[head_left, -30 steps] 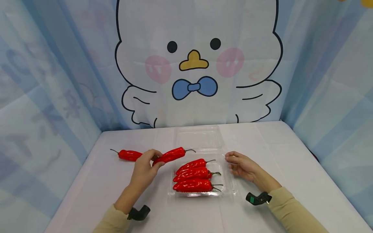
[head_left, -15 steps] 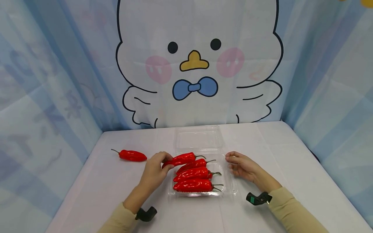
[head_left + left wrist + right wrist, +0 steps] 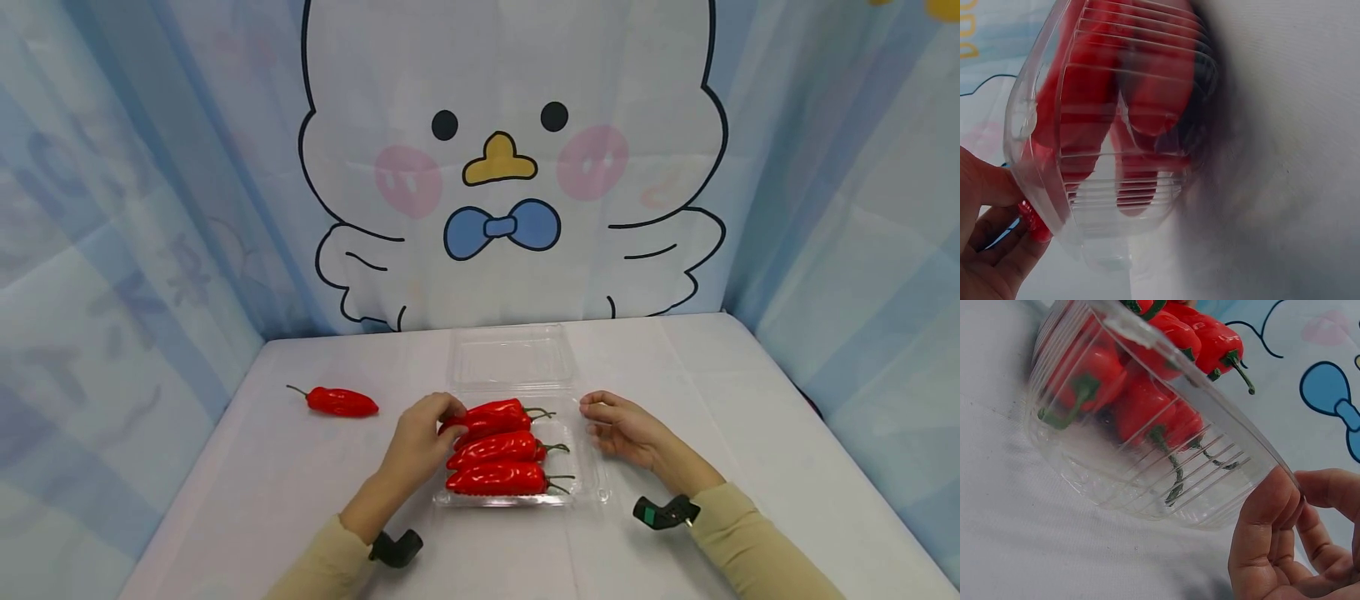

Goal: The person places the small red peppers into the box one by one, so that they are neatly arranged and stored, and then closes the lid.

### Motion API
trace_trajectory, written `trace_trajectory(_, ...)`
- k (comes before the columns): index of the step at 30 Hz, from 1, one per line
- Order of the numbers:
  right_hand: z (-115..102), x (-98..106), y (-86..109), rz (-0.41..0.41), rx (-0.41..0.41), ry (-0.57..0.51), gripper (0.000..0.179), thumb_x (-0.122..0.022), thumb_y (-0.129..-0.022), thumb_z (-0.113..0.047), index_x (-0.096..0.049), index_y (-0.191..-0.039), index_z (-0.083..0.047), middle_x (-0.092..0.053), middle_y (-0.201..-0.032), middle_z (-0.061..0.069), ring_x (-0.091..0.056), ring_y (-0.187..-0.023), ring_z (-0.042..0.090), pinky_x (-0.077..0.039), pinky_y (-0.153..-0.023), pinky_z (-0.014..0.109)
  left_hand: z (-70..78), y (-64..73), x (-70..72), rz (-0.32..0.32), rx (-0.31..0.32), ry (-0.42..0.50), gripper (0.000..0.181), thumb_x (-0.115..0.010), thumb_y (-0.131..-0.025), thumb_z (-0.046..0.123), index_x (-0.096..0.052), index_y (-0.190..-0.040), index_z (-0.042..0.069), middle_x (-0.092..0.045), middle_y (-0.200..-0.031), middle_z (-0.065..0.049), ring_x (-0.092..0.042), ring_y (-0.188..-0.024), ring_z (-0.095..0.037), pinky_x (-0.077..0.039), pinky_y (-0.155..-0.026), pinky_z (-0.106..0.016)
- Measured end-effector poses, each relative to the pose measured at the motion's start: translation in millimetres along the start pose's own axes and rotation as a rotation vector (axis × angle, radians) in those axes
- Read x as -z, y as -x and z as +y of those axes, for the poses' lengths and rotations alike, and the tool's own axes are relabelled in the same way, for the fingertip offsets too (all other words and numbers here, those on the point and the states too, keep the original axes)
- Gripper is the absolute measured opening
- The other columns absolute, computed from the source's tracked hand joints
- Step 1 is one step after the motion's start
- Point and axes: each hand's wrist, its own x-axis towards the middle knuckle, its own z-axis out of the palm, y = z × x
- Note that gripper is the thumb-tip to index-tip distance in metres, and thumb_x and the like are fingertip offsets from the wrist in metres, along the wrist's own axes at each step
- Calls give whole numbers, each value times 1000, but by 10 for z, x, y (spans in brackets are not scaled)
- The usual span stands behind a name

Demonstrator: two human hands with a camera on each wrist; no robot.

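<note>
A clear plastic clamshell box (image 3: 517, 502) lies with its lid (image 3: 512, 354) folded back. Red chili peppers (image 3: 495, 479) are stacked in it, stems to the right. My left hand (image 3: 422, 437) pinches another chili pepper (image 3: 498, 414) by its tip, over the far part of the box. In the left wrist view its red tip (image 3: 1035, 226) shows between thumb and fingers, beside the rim. My right hand (image 3: 626, 429) is at the box's right side. The right wrist view shows its thumb and fingers (image 3: 1266, 519) pinching the rim.
One more red chili pepper (image 3: 341, 402) lies on the white-covered table (image 3: 247, 467), left of the box. A printed cloth backdrop (image 3: 502, 283) stands behind the table, with blue-and-white curtains (image 3: 112, 292) at both sides. Each wrist wears a black camera (image 3: 397, 548).
My left hand has carried its chili pepper rightward and down, from left of the box to over the stack. The right hand has stayed at the rim.
</note>
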Motion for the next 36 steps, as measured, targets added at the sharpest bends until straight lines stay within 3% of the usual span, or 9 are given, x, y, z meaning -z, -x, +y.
trace_trajectory(5, 0, -7, 0, 4, -1, 1, 8, -57, -106, -12, -53, -112, -14, -56, -97, -2, -57, -74, 6, -55, -62, 17, 17, 0, -15, -112, 6, 16, 20, -80, -89, 8, -67, -103, 15, -73, -102, -1, -69, -95, -18, -62, -87, -37)
trace_trajectory(8, 0, -9, -4, 5, -3, -5, 9, -58, -105, -12, -53, -112, -14, -56, -97, -2, -57, -74, 6, -55, -62, 17, 20, 0, -13, -143, 18, -2, 20, -79, -90, 9, -68, -105, 16, -73, -108, -3, -67, -103, -25, -61, -91, -41)
trace_trajectory(13, 2, -10, -10, 5, -4, -7, 9, -58, -105, -12, -53, -113, -14, -55, -95, -2, -57, -73, 6, -55, -62, 17, 12, -9, -1, -149, 37, -20, 23, -80, -88, 10, -68, -107, 18, -71, -110, -2, -63, -107, -27, -60, -89, -41)
trace_trajectory(26, 3, 3, -14, 3, -5, -9, 8, -56, -106, -11, -53, -112, -15, -55, -95, -3, -57, -73, 6, -55, -61, 17, 2, -7, 5, -147, 10, -23, 23, -80, -89, 15, -68, -108, 19, -71, -110, 1, -64, -107, -24, -59, -91, -40)
trace_trajectory(36, 2, 9, -9, 2, -9, -13, 8, -56, -106, -12, -52, -112, -14, -56, -94, -3, -57, -73, 5, -55, -61, 17, -40, 9, 50, -109, 28, -21, 19, -78, -90, 15, -68, -105, 19, -71, -109, 1, -63, -107, -19, -59, -94, -40)
